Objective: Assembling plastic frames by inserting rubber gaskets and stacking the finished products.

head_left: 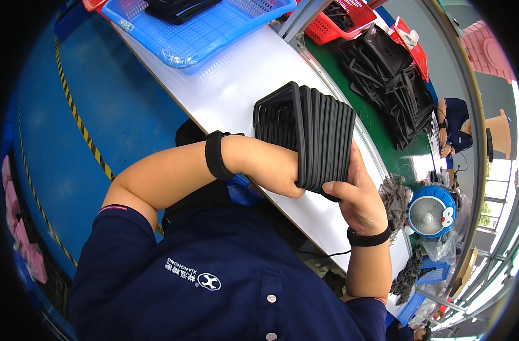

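Note:
A thick stack of matching black rectangular frames (326, 136) stands on edge above the white tabletop, and both my hands hold it. My left hand (276, 173) reaches into the openings at the stack's left side; its fingers are mostly hidden behind the frames. Around the lower right edge curls my right hand (359, 196), its thumb lying across the near corner and the other fingers behind. A black band circles each wrist.
A blue plastic basket (185, 48) with black parts sits at the far left of the white table (214, 94). Beyond the metal rail, a heap of black frames (387, 79) lies on a green surface near red baskets (342, 25). A blue fan (431, 211) stands right; another person (457, 128) works beyond.

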A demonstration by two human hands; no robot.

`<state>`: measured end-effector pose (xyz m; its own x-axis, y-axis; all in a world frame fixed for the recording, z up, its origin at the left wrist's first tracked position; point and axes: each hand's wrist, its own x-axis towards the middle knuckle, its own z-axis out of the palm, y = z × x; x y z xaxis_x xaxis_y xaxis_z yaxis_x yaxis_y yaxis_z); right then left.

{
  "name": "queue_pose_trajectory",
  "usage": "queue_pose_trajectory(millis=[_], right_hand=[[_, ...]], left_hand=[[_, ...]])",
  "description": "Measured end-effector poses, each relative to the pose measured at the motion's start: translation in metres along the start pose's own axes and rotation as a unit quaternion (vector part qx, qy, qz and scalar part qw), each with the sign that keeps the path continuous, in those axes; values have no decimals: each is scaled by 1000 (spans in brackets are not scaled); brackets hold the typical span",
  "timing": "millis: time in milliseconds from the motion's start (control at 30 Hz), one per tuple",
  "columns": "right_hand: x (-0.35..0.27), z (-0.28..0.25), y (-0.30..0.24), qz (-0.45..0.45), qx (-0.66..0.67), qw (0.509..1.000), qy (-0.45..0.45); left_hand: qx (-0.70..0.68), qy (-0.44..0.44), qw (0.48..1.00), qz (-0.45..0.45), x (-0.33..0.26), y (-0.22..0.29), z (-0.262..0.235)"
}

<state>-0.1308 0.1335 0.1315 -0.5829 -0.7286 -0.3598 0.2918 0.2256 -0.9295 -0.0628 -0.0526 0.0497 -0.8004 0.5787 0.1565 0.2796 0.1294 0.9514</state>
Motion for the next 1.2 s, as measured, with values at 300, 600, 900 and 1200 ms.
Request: queue_pose_trajectory(millis=[300, 600, 900, 1200], right_hand=[[3, -9, 10, -17, 72, 997, 11], [2, -8, 15, -32, 77, 996, 11], [5, 7, 16, -164, -100, 977, 89], [31, -39, -17, -550, -497, 668, 67]], left_hand=[[1, 9, 1000, -5, -4, -5, -6], [-94, -77, 992, -23, 3, -19, -12], [-121, -87, 988, 29, 12, -17, -16], [-545, 72, 825, 129, 17, 14, -29]])
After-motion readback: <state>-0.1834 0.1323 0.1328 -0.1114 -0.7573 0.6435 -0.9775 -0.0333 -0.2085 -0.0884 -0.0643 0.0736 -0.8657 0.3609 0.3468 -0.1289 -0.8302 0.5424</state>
